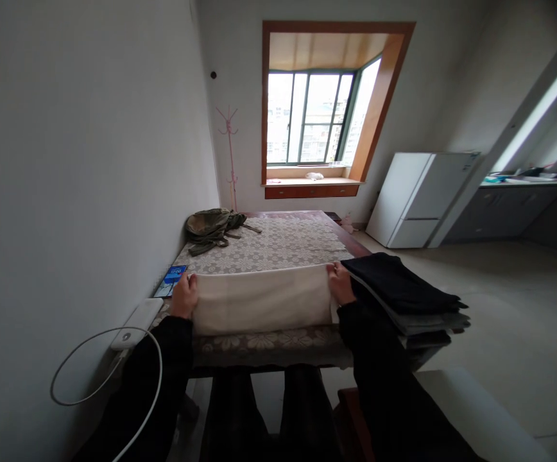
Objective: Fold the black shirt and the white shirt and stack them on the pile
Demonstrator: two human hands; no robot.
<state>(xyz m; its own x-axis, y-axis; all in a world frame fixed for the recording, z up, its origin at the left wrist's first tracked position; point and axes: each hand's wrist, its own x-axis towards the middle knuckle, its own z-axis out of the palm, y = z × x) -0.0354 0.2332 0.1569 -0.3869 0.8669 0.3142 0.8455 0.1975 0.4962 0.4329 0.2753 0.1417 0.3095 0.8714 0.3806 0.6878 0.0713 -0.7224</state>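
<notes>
— Hands first: where are they?
— Left hand [185, 296] and right hand [340, 283] reach forward, arms straight, each grip clenched on one end of the cream cloth [262, 299].
— And the cloth?
— Stretched flat between the two grips on the table [278, 244]. Just right of the right grip sits a stack of dark folded clothes [403, 292]; a phone [171, 280] lies just beyond the left.

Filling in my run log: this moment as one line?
left hand: grips cream cloth left end | right hand: grips right end | folded dark stack beside
</notes>
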